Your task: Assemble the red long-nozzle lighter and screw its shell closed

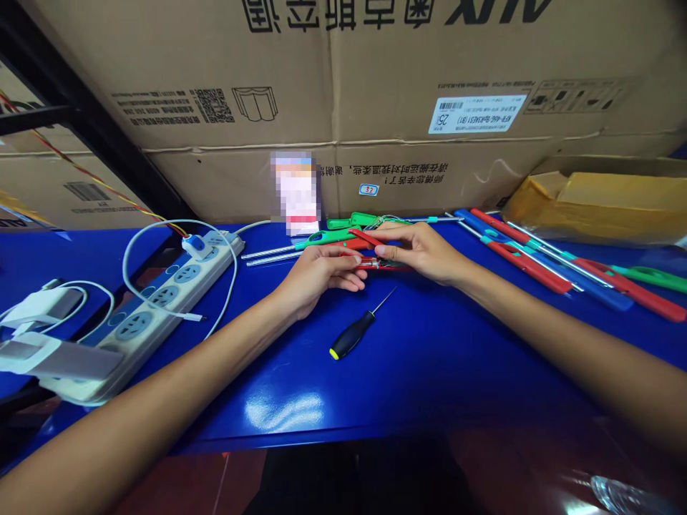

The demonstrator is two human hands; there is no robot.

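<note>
My left hand (325, 277) is closed, thumb and fingers pinching the near end of a red long-necked lighter (382, 265) whose inside parts show. My right hand (426, 250) is closed too, gripping a narrow red casing piece (363, 237) above the lighter body; its fingers partly hide both. Below the hands lies a screwdriver (353, 336) with a black and yellow handle, its tip pointing up and right. Just behind the hands are green lighter parts (333, 237) and metal tubes (271, 253).
Several red, blue and green long-necked lighters (542, 268) lie at the right of the blue table (429, 379). A yellowish open carton (601, 200) sits behind them. At left is a power strip (161, 293) with white cables. A large cardboard box (215, 172) stands behind.
</note>
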